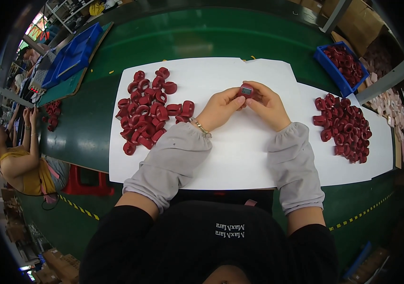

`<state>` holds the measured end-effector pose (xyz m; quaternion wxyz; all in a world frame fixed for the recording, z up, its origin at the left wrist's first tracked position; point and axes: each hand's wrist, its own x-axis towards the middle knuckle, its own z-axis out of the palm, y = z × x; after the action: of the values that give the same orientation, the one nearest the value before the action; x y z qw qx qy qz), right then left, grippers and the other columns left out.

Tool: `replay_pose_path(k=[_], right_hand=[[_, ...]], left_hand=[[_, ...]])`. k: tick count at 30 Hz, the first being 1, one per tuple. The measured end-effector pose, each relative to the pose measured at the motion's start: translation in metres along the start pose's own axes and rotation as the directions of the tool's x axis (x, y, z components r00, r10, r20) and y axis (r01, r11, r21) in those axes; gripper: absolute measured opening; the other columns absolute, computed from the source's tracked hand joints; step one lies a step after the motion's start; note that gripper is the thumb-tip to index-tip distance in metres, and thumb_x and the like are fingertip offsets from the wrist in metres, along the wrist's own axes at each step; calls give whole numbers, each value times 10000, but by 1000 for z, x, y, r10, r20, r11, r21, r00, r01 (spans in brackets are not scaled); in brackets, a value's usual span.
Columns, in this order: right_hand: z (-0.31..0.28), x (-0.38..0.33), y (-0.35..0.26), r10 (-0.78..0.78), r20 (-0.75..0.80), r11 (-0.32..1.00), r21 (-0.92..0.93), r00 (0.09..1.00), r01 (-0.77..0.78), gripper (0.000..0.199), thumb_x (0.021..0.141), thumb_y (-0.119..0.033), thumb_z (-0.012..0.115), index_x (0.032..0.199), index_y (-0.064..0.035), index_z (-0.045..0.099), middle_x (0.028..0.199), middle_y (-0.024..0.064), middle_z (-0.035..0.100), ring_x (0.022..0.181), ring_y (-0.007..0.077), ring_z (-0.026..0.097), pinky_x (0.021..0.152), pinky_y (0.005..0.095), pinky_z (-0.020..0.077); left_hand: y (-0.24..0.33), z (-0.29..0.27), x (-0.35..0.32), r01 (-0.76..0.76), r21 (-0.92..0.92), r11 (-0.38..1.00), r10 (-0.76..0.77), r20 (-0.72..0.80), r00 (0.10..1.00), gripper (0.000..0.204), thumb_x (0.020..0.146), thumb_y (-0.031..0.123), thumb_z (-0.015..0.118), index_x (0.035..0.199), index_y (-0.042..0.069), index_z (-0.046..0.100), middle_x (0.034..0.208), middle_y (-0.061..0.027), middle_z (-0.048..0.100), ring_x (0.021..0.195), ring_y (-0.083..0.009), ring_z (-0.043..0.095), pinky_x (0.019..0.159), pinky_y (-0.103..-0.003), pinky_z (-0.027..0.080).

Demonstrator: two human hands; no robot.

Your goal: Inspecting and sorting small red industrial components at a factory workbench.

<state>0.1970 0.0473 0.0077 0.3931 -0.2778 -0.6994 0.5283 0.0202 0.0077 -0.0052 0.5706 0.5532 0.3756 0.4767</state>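
A small dark red ring-shaped part (246, 90) with a grey square face is held between both my hands above the white sheet (239, 156). My left hand (221, 108) pinches it from the left, and my right hand (267, 105) grips it from the right. Both forearms wear grey sleeve covers. A loose pile of the same red rings (147, 111) lies to the left of my left hand. Another pile of red rings (346, 128) lies to the right of my right hand.
The white sheet lies on a green table (187, 38). A blue bin (341, 64) with red rings stands at the back right, blue trays (71, 57) at the back left. Another person (19, 161) sits at the left. A red stool (86, 182) stands below the table edge.
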Motion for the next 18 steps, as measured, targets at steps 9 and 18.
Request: replay_pose_path(k=[9,18], right_hand=[[-2,-1,-3,82,48,997,8,995,-82,457,825,-10,560,1263,18,435,1186,104,530,1070,182,527,937,315,423],[0,-1,-1,21,7,1000,-22,1000,-21,443,807,-76,613,1229,-12,492,1073,78,591,919,134,568,832,267,460]], left_hand=[[3,1,-2,-4,10,1000,4,16,1000,335,938,152,486,1232,-9,495,1060,-49,592,914,-107,552,833,-256,463],[3,2,-2,-6,-40,999,7,20,1000,334,945,177,477,1220,-10,500,1066,-46,583,918,-106,544,840,-258,455]])
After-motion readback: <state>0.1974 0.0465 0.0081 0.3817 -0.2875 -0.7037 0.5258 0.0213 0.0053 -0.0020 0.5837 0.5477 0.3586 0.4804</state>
